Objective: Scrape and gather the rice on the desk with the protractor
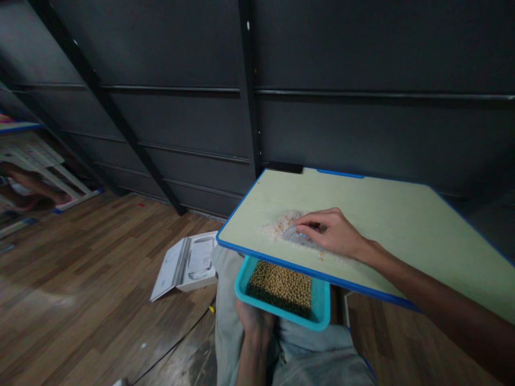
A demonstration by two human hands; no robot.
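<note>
My right hand pinches a clear protractor against the pale green tabletop. Around the protractor lies a small heap of white grains like rice, mixed with some yellowish beans. Below the table's blue front edge, my left hand supports a turquoise tray from underneath. Its fingers are mostly hidden by the tray. Inside are round tan beans like soybeans, with a band of dark green beans on the near side. The tray's far rim is tucked under the table edge.
An open white box with papers stands on the wooden floor at left, near a thin black cable. A dark panelled wall rises behind the table. At far left, a person's legs show beneath another table.
</note>
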